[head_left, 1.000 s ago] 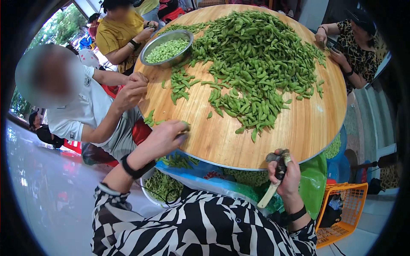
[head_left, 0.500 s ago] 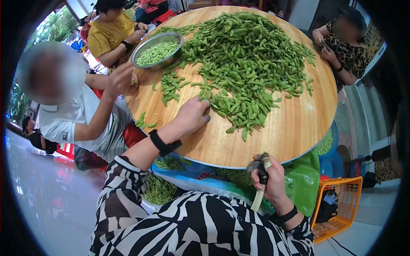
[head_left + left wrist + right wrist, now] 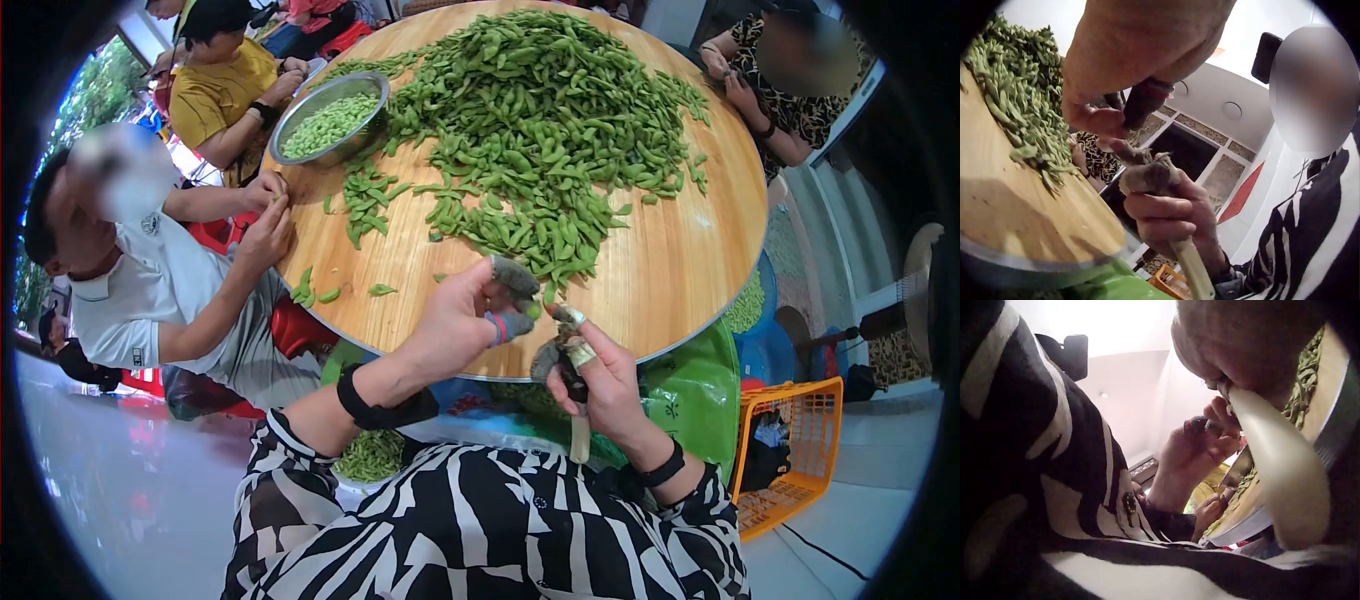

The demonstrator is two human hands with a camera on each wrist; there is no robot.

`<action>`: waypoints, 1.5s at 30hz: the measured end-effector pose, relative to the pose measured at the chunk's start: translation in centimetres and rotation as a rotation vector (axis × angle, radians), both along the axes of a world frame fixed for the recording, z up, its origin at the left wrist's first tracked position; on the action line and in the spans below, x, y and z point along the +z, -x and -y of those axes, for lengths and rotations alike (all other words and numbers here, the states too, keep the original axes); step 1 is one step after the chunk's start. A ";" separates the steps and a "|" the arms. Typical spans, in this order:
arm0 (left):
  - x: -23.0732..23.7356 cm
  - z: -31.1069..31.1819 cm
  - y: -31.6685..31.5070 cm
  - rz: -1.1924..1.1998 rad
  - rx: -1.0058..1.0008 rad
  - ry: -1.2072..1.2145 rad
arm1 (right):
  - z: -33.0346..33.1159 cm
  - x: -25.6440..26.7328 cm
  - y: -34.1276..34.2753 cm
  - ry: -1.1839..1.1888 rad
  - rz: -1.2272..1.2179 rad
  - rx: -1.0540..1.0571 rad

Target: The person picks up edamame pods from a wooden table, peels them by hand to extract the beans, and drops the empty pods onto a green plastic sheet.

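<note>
My left hand (image 3: 455, 318) is over the table's near edge, grey coverings on its thumb and index finger. Between those fingertips it pinches a green soybean pod (image 3: 533, 311), mostly hidden by the fingers. Right beside it, my right hand (image 3: 608, 395) grips a pale-handled tool (image 3: 580, 440), the handle pointing down toward my body. Dark and grey wrapping covers the tool's upper part and some fingers, so its working end is hidden. In the right wrist view the smooth, pale handle (image 3: 1282, 469) shows large. A big heap of green pods (image 3: 550, 120) lies beyond both hands.
Loose pods (image 3: 368, 200) are scattered on the round wooden table (image 3: 670, 270). A metal bowl (image 3: 375, 125) of shelled beans stands at the left. People sit around the table, one in a white shirt (image 3: 150, 270) close on my left. An orange crate (image 3: 790, 455) is at lower right.
My left hand reached to the edge of the pod heap, then came back beside the right hand with a pod. The right hand keeps its grip on the tool.
</note>
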State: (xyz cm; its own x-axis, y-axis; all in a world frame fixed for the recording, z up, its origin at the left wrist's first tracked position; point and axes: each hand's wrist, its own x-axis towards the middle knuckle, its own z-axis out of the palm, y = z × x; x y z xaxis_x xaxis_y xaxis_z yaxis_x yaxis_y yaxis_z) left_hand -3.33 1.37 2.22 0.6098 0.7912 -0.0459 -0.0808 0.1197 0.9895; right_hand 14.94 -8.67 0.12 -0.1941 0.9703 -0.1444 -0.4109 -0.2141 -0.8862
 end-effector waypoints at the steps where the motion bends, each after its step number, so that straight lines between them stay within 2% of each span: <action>1: -0.1 0.4 -0.4 -0.014 -0.031 0.022 | 0.0 -0.2 0.2 -0.028 0.009 -0.006; 7: -1.1 1.2 -1.6 0.049 -0.009 0.070 | 0.4 -0.5 0.2 -0.061 0.074 -0.020; 11: -1.2 1.3 -1.7 -0.004 -0.017 0.077 | 0.5 -0.7 0.1 -0.085 0.080 -0.019; 19: -1.3 1.8 -1.4 0.024 0.002 -0.073 | 0.5 -0.2 0.2 -0.085 -0.016 -0.004; 26: -1.8 1.9 -1.3 0.015 0.005 -0.105 | 0.6 -0.6 0.0 -0.092 0.090 -0.062; 28: -1.4 1.7 -1.5 0.077 0.018 0.003 | 0.7 -0.6 -0.1 -0.111 0.131 -0.082; 32: -1.3 1.2 -1.5 0.129 -0.020 0.135 | 0.7 -0.1 -0.9 -0.087 0.047 -0.042; 34: -0.8 1.1 -1.6 0.195 -0.087 0.332 | 0.8 -0.1 -1.3 -0.068 -0.015 -0.030; 35: -1.1 1.0 -1.6 0.196 -0.087 0.333 | 1.1 -0.3 -1.5 -0.127 0.087 -0.026; 36: -1.7 1.0 -1.7 0.275 -0.116 0.469 | 1.2 -0.4 -1.7 -0.185 0.190 -0.022; 37: -2.0 1.0 -1.9 0.354 -0.145 0.604 | 0.9 -0.8 -1.9 -0.186 0.192 -0.022; 39: -2.2 1.5 -2.7 0.325 -0.084 0.571 | 0.5 -1.7 -2.2 -0.719 0.771 -0.154; 41: -2.3 1.9 -3.1 0.295 -0.022 0.533 | 1.0 -1.3 -2.2 -0.660 0.790 -0.159; 43: -2.4 2.4 -3.3 0.067 -0.055 0.321 | 1.4 -1.3 -2.3 -0.605 0.808 -0.162; 45: -2.7 3.5 -3.6 0.053 -0.082 0.268 | 1.6 -1.5 -2.4 -0.393 0.752 -0.197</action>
